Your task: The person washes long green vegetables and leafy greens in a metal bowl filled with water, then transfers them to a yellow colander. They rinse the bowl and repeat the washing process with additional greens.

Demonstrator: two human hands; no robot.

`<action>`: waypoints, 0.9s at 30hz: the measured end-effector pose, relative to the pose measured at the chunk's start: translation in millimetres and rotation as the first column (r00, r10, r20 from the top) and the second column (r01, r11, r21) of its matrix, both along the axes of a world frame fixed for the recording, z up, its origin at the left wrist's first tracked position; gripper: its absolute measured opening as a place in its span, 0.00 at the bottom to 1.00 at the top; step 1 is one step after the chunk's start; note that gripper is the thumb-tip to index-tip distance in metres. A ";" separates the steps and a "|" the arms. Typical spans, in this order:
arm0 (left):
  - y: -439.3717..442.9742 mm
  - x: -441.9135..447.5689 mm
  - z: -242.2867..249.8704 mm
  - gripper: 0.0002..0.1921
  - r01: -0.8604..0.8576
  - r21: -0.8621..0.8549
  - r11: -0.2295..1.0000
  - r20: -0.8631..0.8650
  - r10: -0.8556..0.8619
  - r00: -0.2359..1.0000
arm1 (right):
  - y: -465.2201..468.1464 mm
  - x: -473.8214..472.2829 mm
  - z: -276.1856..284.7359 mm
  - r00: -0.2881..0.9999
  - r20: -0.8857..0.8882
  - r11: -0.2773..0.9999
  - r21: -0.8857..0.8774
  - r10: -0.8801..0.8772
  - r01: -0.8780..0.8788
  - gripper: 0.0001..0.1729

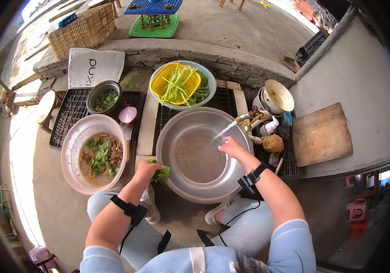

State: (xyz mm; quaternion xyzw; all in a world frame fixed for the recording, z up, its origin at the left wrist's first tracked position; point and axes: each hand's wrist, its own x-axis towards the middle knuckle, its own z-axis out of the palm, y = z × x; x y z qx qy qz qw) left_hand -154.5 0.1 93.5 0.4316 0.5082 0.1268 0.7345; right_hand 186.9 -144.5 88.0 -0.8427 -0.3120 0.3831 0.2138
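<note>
Water from a brass tap [247, 117] runs into a wide metal basin [171, 186], which holds clear water. My right hand [232, 147] is over the basin's right side beside the stream, fingers curled; whether it holds anything is unclear. At the basin's left rim, my left hand [146, 170] grips a bunch of green leaves [161, 173]. Left of it is a pale pink plastic basin [68, 160] with leaves and brownish scraps in murky liquid. Behind the metal basin, a yellow colander [157, 76] of pale green stalks [178, 85] rests in a light blue basin [210, 78] with more greens.
A dark pot [91, 99] of cut greens and a halved red onion [128, 114] lie on a black crate at left. Stacked enamel bowls [278, 97], a pump bottle [270, 125], a loofah-like scrubber [272, 143] and a wooden cutting board [322, 134] stand at right.
</note>
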 end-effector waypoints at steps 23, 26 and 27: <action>12.2 11.2 20.6 0.21 0.336 0.330 0.882 -0.489 -0.144 0.860 | 49.2 -4.3 -69.6 0.917 -0.293 0.329 -0.867 0.271 -0.374 0.12; 12.3 14.6 19.0 0.20 0.311 0.363 0.878 -0.461 -0.121 0.879 | 101.2 38.2 -67.9 0.968 -0.238 0.846 -0.529 -0.081 -0.059 0.14; 12.7 16.1 18.6 0.20 0.293 0.369 0.882 -0.454 -0.104 0.885 | 117.7 33.2 -70.3 0.941 -0.288 0.952 -0.293 -0.178 0.090 0.14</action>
